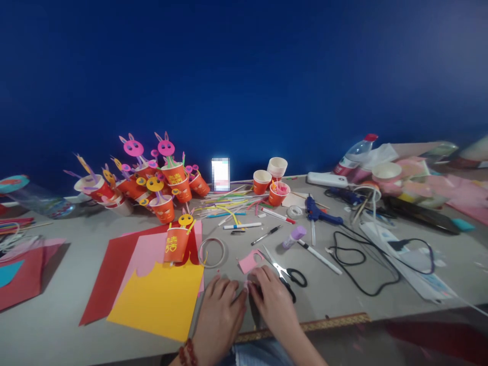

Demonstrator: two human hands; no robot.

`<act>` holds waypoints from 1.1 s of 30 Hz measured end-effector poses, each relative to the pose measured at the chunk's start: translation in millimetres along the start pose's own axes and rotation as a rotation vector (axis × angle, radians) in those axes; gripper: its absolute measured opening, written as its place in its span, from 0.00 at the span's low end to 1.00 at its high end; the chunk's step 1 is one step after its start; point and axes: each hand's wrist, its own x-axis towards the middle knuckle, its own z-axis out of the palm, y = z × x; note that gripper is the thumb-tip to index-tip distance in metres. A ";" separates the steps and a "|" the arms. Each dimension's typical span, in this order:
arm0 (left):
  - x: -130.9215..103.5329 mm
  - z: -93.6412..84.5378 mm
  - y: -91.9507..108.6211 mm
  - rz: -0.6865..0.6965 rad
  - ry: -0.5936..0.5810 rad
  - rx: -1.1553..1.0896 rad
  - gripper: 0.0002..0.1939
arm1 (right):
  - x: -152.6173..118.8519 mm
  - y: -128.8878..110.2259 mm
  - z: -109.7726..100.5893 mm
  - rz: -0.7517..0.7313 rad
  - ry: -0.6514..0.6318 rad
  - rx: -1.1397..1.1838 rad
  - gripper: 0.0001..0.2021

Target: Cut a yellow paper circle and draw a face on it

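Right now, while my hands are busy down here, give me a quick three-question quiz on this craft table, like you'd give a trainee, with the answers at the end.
1. Which hand has the red bead bracelet at its wrist?
2. True or false: the pink card has a rounded cut-out.
3. Which lies nearest the right hand: (a) blue glue gun, (b) scissors, (c) plastic bottle with a red cap?

Key: 1. The left hand. 2. True. 3. b.
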 end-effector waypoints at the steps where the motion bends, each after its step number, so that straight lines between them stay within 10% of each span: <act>1: -0.5 0.4 -0.2 -0.002 0.005 -0.005 0.21 | -0.4 1.5 0.4 -0.001 0.001 0.006 0.09; 11: -2.6 -1.7 1.4 -0.078 0.002 -0.135 0.16 | -6.1 5.3 -2.4 -0.084 0.014 0.066 0.10; 20: -33.7 -9.6 -39.7 -0.196 0.085 -0.187 0.12 | 0.6 6.4 -7.2 -0.090 0.018 0.100 0.09; 33: 25.1 -25.0 -67.0 -0.205 0.047 0.002 0.07 | 27.1 -19.9 -5.2 -0.154 0.111 0.354 0.10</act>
